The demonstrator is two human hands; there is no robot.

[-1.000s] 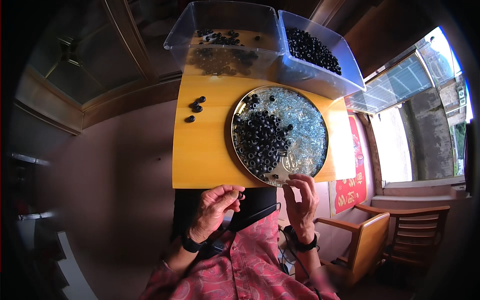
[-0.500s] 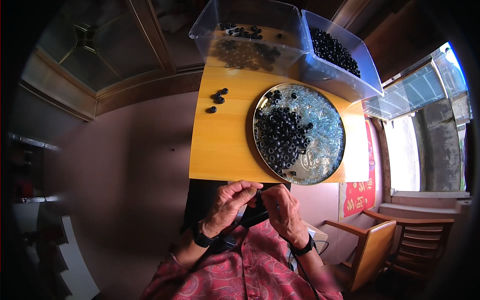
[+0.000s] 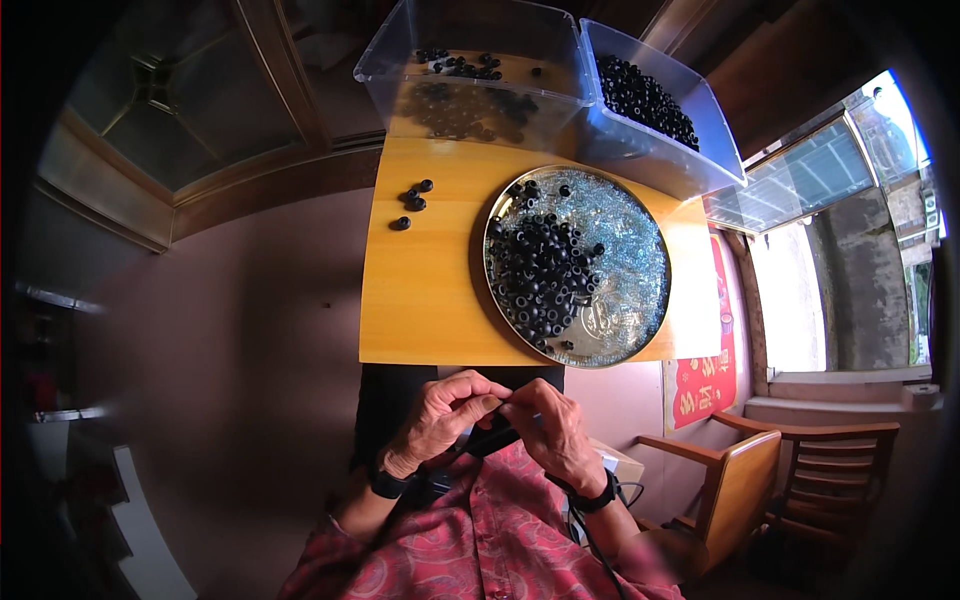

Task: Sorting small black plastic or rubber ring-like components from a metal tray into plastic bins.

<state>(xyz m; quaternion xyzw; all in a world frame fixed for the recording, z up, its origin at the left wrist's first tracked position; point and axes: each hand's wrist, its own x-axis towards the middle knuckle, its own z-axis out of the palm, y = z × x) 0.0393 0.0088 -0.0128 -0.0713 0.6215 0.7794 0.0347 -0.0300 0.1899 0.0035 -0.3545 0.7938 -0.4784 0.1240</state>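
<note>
My left hand (image 3: 437, 425) and my right hand (image 3: 553, 432) meet fingertip to fingertip over my lap, just off the table's near edge. Both are closed in a pinch. What sits between the fingertips is mostly hidden; only a bit of something small and dark shows there. Beyond them on the table stands a round metal tray (image 3: 612, 355). A heap of small black ring-like pieces (image 3: 545, 265) fills its left side, and tiny clear-bluish beads (image 3: 635, 240) cover its right side.
Several loose black pieces (image 3: 415, 203) lie on the left of the yellow wooden table (image 3: 420, 300). Two clear plastic bins stand at its far edge: the left bin (image 3: 370, 75) holds some black pieces, the right bin (image 3: 660, 170) many. A wooden chair (image 3: 740, 490) is at the right.
My fingertips have come closer together, and the small black piece that showed between them is now largely covered. The whole view has shifted slightly, so the table appears further left.
</note>
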